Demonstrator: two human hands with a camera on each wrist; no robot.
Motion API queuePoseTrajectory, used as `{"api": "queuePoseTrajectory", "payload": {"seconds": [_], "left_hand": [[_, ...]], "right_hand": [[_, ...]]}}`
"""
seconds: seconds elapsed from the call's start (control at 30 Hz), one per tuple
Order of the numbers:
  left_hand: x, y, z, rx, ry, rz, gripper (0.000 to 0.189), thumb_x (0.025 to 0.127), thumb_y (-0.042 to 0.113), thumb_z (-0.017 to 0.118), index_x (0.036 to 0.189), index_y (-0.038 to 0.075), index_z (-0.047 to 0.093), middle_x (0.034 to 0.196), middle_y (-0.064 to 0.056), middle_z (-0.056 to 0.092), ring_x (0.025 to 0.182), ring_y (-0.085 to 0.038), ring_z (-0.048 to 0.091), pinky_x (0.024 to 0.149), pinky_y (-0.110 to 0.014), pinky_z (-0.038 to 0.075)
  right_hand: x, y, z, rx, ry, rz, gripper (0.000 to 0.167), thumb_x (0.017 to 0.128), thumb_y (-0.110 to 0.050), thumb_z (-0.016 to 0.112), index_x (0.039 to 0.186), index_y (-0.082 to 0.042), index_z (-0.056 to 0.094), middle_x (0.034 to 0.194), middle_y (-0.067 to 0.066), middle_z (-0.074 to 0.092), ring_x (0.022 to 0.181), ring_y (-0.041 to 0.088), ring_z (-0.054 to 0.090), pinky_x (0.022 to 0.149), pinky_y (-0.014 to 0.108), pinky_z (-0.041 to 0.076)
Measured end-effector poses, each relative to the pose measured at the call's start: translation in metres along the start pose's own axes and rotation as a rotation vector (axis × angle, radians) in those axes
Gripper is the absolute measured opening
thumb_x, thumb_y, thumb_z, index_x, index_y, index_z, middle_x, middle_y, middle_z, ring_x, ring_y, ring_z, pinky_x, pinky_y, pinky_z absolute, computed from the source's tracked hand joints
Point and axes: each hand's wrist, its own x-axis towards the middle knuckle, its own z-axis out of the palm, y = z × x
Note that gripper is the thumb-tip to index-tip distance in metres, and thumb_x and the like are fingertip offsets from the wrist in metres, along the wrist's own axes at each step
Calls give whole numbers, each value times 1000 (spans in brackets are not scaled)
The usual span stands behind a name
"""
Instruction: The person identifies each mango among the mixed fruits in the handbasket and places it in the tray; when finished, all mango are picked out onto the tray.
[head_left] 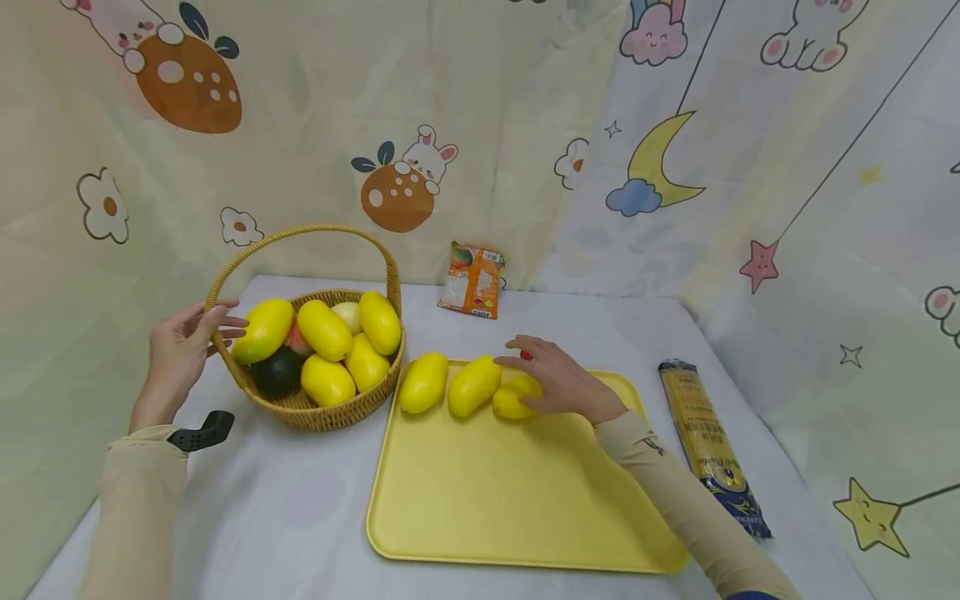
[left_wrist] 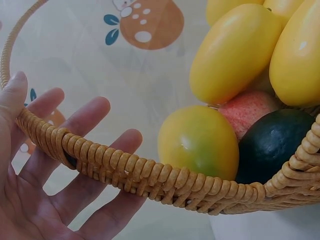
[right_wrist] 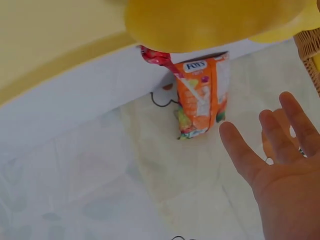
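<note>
plainly smooth, glossy yellow mangoes [head_left: 474, 387]; right grip [head_left: 553, 379] loose-fingered nearby, left grip [head_left: 183, 346] spread against wicker basket [head_left: 330, 417].

Before us, eight yellow fruits [head_left: 423, 383], three other fruits [head_left: 276, 373], one basket [head_left: 322, 418], one tray [head_left: 510, 500], two packets [head_left: 472, 281], one lollipop [right_wrist: 157, 56].

Head view bright, mangoes [head_left: 474, 387] glinting faintly, tray [head_left: 480, 500] softly shadowed; wrist views dimmer, the right slightly blurred.
</note>
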Motion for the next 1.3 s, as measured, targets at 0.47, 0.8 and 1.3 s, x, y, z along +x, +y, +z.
{"api": "queuePoseTrajectory", "payload": {"seconds": [0.47,0.8,1.3], "left_hand": [[0,-1,2,-21,0,20,46,99,39,47,131,8,56,86,29,65,80,9,64,72,-6,48],[0,1,1,-4,8,-8,51,97,44,46,133,8,54,87,28,64,84,5,65,73,-5,48],[-1,2,2,0,14,-5,50,97,44,47,131,8,55,87,26,65,83,5,65,74,-6,47]], "right_hand": [[66,-28,-6,-6,55,-125,63,83,-28,76,140,-17,49,141,14,45,131,28,41,104,48,40],[124,-57,-11,9,85,-233,63,83,-27,75,140,-15,48,140,13,46,131,28,42,110,43,35],[190,-83,-10,-37,-24,-207,61,87,-29,70,142,-17,46,145,13,39,130,26,40,97,40,45]]}}
